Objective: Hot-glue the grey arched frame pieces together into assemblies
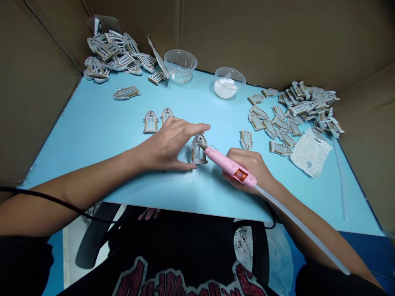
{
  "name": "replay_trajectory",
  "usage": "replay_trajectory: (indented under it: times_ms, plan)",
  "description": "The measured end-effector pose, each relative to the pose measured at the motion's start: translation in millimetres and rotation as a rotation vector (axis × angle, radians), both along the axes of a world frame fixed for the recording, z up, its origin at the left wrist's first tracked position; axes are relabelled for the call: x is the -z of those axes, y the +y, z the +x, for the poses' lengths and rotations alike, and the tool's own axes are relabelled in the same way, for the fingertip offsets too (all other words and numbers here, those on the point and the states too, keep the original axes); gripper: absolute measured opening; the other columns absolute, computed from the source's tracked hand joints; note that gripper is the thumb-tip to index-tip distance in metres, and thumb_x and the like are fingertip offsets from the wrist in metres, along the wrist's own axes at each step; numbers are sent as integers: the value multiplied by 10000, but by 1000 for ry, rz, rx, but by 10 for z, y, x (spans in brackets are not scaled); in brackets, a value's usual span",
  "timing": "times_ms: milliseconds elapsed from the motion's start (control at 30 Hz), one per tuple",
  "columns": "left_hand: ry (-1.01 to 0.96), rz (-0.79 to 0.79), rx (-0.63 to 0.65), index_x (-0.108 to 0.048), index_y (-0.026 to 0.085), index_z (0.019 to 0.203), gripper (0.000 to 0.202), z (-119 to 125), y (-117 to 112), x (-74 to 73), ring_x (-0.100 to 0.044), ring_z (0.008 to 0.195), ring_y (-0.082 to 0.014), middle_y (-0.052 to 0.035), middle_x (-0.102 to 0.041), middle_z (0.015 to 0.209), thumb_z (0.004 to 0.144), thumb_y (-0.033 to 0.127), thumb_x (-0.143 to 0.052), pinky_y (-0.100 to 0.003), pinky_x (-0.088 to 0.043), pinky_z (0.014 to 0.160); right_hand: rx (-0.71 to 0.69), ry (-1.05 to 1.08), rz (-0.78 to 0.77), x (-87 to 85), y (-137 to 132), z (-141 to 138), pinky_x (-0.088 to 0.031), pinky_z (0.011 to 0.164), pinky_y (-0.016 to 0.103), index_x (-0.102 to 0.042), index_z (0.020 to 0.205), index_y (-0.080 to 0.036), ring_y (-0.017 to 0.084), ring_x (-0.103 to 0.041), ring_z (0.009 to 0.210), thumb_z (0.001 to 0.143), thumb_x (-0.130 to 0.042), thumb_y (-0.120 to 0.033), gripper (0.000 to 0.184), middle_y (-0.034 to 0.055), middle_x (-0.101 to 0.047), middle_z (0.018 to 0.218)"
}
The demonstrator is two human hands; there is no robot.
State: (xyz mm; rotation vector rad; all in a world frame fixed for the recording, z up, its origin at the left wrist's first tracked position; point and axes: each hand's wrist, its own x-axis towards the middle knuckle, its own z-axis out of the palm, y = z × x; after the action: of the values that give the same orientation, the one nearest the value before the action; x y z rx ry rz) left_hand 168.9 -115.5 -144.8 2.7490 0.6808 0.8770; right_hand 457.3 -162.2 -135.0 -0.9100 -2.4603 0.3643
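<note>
My right hand [251, 166] is wrapped round a pink hot glue gun [226, 162], and a long translucent glue stick [302, 230] runs out of its back end. The nozzle meets the upper part of a small arched window-shaped piece [199, 150], white and grey with gold sides, on the table. My left hand [168, 144] rests beside that piece, thumb and forefinger apart, one near its bottom and one above its top. Behind the left hand two similar arched pieces [150, 122] lie close together, one partly covered by the fingers.
Heaps of arched pieces lie at the back left [115, 51] and right [308, 102]. Two clear tubs stand at the back, one holding white material [225, 88], the other [180, 65] clear bits. A torn white sheet [311, 154] lies right. Cardboard walls [277, 37] surround the blue table [101, 123].
</note>
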Motion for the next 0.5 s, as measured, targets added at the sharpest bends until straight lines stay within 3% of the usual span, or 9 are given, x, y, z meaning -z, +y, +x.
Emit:
replay_trajectory:
  times_ms: [500]
  plan:
    - [-24,54,2,-363,249,1510,795,11,7,3,-657,1222,-264,-114,-667,1386,874,434,-803,-407,-407,1058,27,-11,-6,-25,-21,10,-340,514,235,-469,685,-218,91,-457,523,897,-590,-222,244,-34,-498,632]
